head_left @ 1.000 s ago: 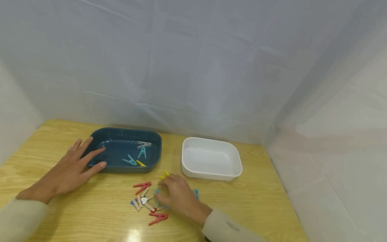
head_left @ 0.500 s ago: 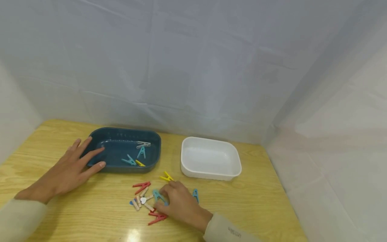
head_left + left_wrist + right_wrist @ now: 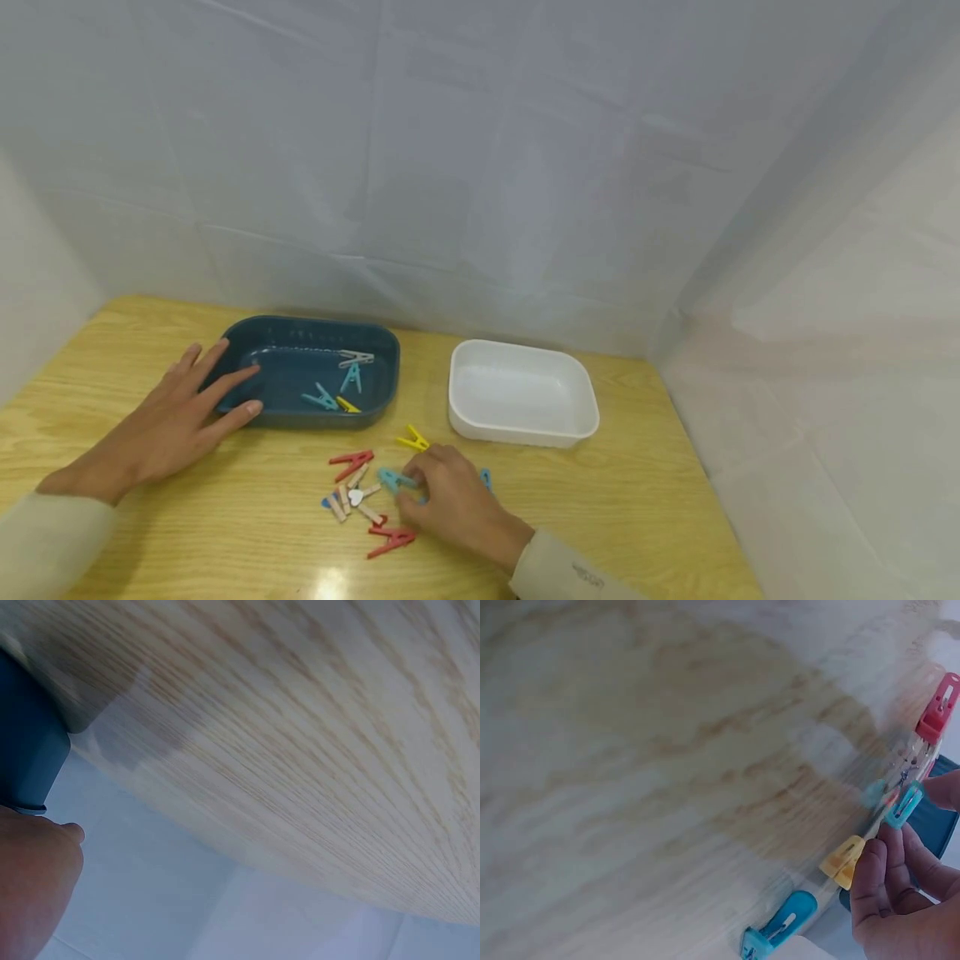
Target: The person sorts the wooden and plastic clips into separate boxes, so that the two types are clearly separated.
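Note:
My left hand [image 3: 168, 425] rests with spread fingers over the left end of the dark blue tray [image 3: 300, 421]; in the left wrist view only part of the hand [image 3: 37, 877] shows beside the tray. Just above the table, my right hand [image 3: 457, 504] pinches a light blue clothespin [image 3: 392, 478] between thumb and fingers; the right wrist view shows the same clothespin [image 3: 905, 804] at the fingertips. Right behind that hand lies a yellow clothespin [image 3: 412, 437], and a blue clothespin [image 3: 486, 479] is partly hidden at its right.
Left of my right hand lie two red clothespins [image 3: 392, 539] and several small wooden pegs [image 3: 337, 507], one with a white heart [image 3: 356, 497]. The tray holds light blue, yellow and white clothespins [image 3: 356, 358]. A white tray [image 3: 521, 435] stands to the right, before a pale sheet [image 3: 480, 208].
My right hand has drawn back from the yellow clothespin toward me and taken the light blue clothespin, which has turned between its fingertips. The left hand stays put.

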### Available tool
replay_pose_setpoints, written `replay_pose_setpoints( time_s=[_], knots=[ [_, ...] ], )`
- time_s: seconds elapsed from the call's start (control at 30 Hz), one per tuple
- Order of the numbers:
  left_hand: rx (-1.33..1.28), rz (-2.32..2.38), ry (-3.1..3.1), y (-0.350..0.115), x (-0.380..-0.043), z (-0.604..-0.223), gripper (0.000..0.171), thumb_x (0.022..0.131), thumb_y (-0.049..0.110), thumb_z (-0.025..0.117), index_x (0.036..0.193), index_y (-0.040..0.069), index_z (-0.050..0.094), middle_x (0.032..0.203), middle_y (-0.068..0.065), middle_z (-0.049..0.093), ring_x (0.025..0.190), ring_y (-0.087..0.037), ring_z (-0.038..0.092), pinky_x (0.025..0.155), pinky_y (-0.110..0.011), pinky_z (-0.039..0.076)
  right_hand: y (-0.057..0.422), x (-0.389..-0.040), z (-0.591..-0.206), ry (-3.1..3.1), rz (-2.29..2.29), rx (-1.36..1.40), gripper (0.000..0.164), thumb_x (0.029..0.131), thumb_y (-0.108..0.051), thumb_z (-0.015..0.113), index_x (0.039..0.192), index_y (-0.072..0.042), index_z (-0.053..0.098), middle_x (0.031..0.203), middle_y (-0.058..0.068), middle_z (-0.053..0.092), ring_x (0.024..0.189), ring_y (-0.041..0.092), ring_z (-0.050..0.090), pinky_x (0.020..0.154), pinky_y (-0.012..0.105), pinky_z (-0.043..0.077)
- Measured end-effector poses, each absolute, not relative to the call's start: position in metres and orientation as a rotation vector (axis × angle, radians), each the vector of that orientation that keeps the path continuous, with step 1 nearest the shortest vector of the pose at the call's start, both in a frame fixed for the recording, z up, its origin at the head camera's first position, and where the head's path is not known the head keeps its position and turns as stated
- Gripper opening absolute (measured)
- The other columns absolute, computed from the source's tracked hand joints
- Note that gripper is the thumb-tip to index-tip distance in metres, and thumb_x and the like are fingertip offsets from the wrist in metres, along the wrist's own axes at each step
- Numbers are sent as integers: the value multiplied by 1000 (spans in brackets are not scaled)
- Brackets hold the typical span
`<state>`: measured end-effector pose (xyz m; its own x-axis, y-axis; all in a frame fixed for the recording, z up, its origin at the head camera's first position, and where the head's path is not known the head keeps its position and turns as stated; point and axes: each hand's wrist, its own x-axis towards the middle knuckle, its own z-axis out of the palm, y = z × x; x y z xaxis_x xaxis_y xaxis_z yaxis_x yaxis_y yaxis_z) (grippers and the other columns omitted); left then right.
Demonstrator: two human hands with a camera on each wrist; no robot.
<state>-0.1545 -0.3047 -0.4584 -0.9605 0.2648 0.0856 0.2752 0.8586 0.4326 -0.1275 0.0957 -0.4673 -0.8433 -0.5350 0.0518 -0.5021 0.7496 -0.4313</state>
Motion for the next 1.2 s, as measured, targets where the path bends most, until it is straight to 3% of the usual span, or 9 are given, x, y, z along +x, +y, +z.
replay_pose_setpoints(
  time_s=[0.27,0.43,1.2],
  knots=[
    [-438,-700,-3006,-305,-155,-459,67,114,49,53,168,9,42,181,-30,-2,164,-59,-14,128,-81,-4,96,-134,-458,2928,-720,-943,23,93,-31,79,108,-14,80,94,-7,67,86,2,57,77,13,51],
    [-437,-704,-3010,-305,-155,-458,68,115,49,53,168,9,42,181,-30,-2,164,-59,-15,129,-80,-5,94,-138,-451,2942,-759,-989,23,94,-28,82,110,-11,81,97,-4,71,88,3,61,78,11,51],
    [-442,-712,-2997,-305,-156,-458,66,115,47,53,167,8,43,181,-31,-1,163,-62,-11,127,-82,-2,75,-158,-423,2987,-842,-1089,23,98,-28,81,114,-12,82,102,-1,74,93,13,67,81,17,54]
  ],
)
